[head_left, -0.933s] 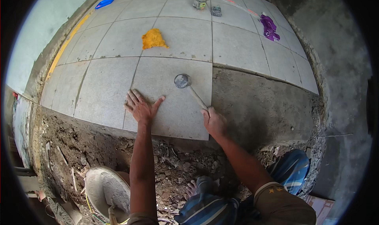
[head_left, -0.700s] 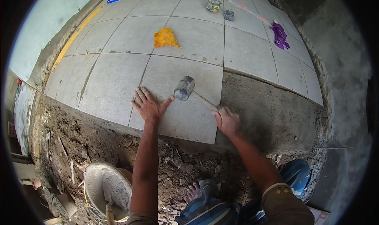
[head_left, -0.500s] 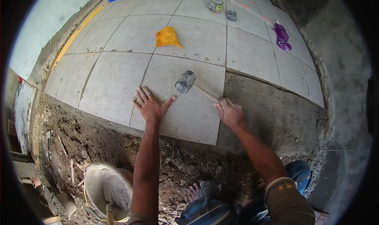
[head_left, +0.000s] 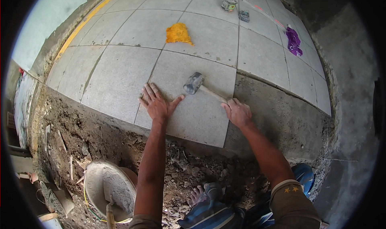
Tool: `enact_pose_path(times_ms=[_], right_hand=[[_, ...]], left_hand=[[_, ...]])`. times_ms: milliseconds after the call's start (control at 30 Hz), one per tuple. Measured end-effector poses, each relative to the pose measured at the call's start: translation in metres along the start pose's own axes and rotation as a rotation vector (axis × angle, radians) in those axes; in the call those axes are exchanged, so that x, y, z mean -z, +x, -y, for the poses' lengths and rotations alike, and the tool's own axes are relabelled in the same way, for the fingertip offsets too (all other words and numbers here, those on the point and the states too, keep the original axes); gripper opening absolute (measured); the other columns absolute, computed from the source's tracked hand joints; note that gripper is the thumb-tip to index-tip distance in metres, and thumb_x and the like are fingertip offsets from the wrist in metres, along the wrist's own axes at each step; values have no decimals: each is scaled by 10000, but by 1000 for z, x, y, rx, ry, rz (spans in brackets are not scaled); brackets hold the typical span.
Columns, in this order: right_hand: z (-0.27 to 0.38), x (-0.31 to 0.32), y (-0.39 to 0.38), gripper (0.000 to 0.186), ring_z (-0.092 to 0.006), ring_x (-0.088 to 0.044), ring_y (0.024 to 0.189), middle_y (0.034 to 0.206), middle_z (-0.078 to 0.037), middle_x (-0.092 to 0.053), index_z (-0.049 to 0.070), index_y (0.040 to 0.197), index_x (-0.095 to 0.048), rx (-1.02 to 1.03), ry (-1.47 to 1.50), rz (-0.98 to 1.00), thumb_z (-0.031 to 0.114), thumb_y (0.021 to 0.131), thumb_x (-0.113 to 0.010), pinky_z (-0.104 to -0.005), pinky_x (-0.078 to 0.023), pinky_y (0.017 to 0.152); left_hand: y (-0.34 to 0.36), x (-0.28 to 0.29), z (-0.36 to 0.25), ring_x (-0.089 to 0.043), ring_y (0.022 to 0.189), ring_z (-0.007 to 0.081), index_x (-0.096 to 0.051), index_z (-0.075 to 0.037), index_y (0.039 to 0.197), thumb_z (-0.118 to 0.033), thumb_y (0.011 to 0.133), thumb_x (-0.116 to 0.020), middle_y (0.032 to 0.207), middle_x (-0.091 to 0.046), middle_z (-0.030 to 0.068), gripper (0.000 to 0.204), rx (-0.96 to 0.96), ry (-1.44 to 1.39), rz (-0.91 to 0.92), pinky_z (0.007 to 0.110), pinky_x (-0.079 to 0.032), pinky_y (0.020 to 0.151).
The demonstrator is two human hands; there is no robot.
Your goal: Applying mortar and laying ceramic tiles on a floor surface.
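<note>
A rubber mallet (head_left: 194, 83) with a dark, dusty head and a pale wooden handle is in my right hand (head_left: 238, 111), whose fingers wrap round the end of the handle. The mallet head is over the middle of a light grey floor tile (head_left: 201, 120); I cannot tell whether it touches. My left hand (head_left: 158, 104) lies flat with fingers spread, across the seam between that tile and the grey tile (head_left: 120, 80) to its left. Along the right edge of the tile under the mallet runs a bed of grey mortar (head_left: 277, 116).
An orange cloth (head_left: 178, 33), a purple cloth (head_left: 293, 41), two small boxy tools (head_left: 229, 4) and a clear strip (head_left: 265, 13) lie on farther tiles. A yellow straightedge (head_left: 82, 28) runs along the left wall. Near me are broken rubble (head_left: 189, 164) and a mortar bucket (head_left: 94, 184) with a wooden-handled tool.
The view has shifted slightly, so the tiles sit a little differently in it. My left hand stays flat on the tiles, and my right hand still grips the mallet, its head turned slightly.
</note>
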State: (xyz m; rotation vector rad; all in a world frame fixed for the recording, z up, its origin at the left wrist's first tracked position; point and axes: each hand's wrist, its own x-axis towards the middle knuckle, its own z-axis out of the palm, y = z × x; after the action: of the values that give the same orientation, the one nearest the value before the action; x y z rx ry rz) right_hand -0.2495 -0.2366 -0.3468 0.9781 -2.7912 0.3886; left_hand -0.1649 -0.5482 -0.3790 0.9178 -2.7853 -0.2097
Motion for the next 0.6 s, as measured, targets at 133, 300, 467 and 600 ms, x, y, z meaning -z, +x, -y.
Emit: enact_pose_path(times_ms=[133, 300, 467, 600], right_hand=[[-1, 12, -9, 341, -411, -671, 749, 869, -149, -672, 75, 886, -610, 57, 62, -148, 402, 981, -609, -529, -530, 632], [-13, 3, -3, 333, -419, -661, 732, 855, -152, -666, 73, 857, -593, 9, -26, -60, 383, 971, -637, -531, -525, 627], [21, -6, -8, 361, -423, -652, 715, 825, -163, -657, 72, 825, -578, 125, 138, -167, 397, 968, -643, -536, -517, 624], [-4, 20, -27, 371, -447, -644, 747, 826, -190, -655, 61, 846, -611, 50, -21, -70, 409, 971, -641, -543, -512, 645]], left_hand=[[0, -1, -6, -95, 1557, 413, -143, 89, 1582, -1002, 660, -449, 1655, -150, 291, 1461, 13, -13, -12, 633, -35, 1216], [-2, 0, -11, -78, 1557, 420, -131, 84, 1585, -1000, 662, -453, 1660, -128, 291, 1460, 9, -70, -12, 636, -12, 1214], [-1, -3, 18, -60, 1560, 418, -130, 81, 1586, -998, 669, -441, 1665, -121, 284, 1450, 93, -60, -9, 634, -1, 1217], [-2, 1, -9, -38, 1567, 400, -168, 75, 1585, -963, 743, -395, 1673, -124, 262, 1355, 95, -94, -90, 646, 16, 1210]])
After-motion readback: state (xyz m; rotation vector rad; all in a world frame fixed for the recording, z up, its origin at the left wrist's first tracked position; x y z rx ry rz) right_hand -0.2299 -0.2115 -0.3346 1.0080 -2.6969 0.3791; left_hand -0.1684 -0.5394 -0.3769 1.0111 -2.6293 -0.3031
